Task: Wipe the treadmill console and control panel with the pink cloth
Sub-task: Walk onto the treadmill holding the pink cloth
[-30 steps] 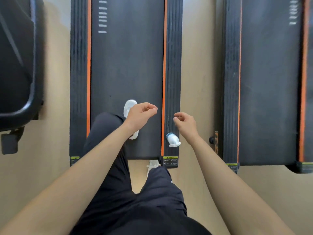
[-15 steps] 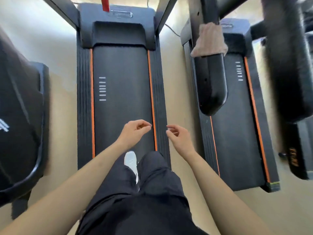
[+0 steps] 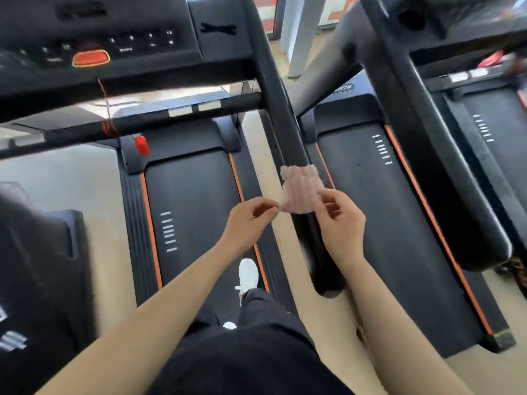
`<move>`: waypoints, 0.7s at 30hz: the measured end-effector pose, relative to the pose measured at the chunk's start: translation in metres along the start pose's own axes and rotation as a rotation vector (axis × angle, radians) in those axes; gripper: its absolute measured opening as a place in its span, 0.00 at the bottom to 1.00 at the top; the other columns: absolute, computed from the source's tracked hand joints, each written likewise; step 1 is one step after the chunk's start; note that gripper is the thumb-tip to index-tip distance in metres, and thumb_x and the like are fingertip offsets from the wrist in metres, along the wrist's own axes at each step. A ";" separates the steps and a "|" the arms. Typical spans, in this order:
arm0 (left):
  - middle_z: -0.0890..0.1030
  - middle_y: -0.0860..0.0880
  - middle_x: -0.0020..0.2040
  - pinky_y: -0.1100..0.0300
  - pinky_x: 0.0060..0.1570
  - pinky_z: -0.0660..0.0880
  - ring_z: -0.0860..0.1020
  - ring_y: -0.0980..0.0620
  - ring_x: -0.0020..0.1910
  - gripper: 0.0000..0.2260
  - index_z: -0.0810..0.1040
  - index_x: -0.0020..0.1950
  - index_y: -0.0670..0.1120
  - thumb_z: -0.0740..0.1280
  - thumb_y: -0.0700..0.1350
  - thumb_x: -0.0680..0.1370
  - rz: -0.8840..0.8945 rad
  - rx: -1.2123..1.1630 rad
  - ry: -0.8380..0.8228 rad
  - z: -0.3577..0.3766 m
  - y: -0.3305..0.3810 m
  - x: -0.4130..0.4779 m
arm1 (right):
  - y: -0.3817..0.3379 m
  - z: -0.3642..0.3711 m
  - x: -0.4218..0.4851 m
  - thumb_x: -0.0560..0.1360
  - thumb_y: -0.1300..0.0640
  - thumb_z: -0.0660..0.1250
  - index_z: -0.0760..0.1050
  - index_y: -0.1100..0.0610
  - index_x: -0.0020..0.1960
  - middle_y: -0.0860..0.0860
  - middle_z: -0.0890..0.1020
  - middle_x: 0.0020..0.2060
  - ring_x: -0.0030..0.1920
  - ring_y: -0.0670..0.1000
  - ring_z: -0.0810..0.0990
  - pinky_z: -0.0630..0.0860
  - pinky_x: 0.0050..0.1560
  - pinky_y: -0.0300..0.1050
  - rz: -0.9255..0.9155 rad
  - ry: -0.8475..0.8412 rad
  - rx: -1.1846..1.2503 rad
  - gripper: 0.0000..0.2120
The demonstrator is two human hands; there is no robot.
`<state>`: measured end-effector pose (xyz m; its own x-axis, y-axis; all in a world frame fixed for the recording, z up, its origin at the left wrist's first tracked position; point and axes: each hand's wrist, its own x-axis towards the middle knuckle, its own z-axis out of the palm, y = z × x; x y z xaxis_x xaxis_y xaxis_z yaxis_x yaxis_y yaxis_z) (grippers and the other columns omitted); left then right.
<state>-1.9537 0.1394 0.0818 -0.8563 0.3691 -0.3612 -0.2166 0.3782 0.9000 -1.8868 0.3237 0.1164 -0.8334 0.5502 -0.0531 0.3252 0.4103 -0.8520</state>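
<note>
The pink cloth (image 3: 299, 189) hangs over the black right handrail (image 3: 285, 121) of the treadmill I stand on. My left hand (image 3: 248, 223) is loosely curled, its thumb and forefinger tips touching the cloth's lower left corner. My right hand (image 3: 340, 223) has its thumb on the cloth's right edge and its fingers curled beside it. Motion blur hides whether either hand grips the cloth. The console (image 3: 94, 44), with its control panel and an orange button (image 3: 90, 58), sits at the upper left, beyond both hands.
A crossbar (image 3: 182, 112) with a red safety clip (image 3: 141, 145) on a cord runs under the console. A second treadmill (image 3: 393, 212) stands to the right, its thick handrail (image 3: 445, 155) close by. Another black machine (image 3: 37, 275) is at the left. My white shoe (image 3: 248, 273) is on the belt.
My view has tilted up from the belt to the console and handrail. Both hands have risen forward and right, from empty air to the edges of the pink cloth.
</note>
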 end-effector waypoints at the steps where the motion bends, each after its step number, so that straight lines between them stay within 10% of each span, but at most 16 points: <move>1: 0.87 0.55 0.48 0.59 0.56 0.78 0.84 0.55 0.51 0.06 0.85 0.53 0.51 0.70 0.45 0.79 0.020 0.011 0.017 0.001 0.007 0.015 | -0.001 0.001 0.016 0.78 0.59 0.70 0.82 0.57 0.55 0.51 0.85 0.48 0.43 0.45 0.81 0.76 0.46 0.30 -0.016 -0.004 -0.008 0.07; 7: 0.81 0.60 0.55 0.58 0.54 0.79 0.80 0.57 0.53 0.13 0.80 0.63 0.54 0.71 0.51 0.78 0.115 0.130 0.048 0.012 0.027 0.068 | 0.004 0.012 0.074 0.77 0.57 0.70 0.80 0.54 0.61 0.47 0.82 0.56 0.54 0.44 0.78 0.76 0.58 0.41 -0.028 -0.181 -0.132 0.13; 10: 0.76 0.56 0.62 0.62 0.56 0.75 0.76 0.59 0.58 0.19 0.77 0.68 0.54 0.72 0.52 0.78 0.175 0.202 -0.004 0.014 0.024 0.080 | 0.003 0.013 0.080 0.78 0.60 0.68 0.77 0.55 0.67 0.47 0.81 0.59 0.56 0.45 0.79 0.74 0.58 0.32 0.068 -0.245 -0.093 0.17; 21: 0.84 0.52 0.42 0.50 0.50 0.78 0.81 0.51 0.45 0.06 0.79 0.43 0.51 0.73 0.50 0.78 0.117 0.161 -0.199 -0.022 0.043 0.102 | -0.007 0.017 0.082 0.74 0.56 0.73 0.80 0.52 0.43 0.51 0.78 0.40 0.41 0.50 0.79 0.77 0.46 0.47 0.073 -0.190 -0.300 0.02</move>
<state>-2.0606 0.1743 0.0897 -0.7590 0.5713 -0.3124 -0.0310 0.4475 0.8937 -1.9646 0.3533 0.1090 -0.8622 0.4522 -0.2283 0.4801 0.5853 -0.6534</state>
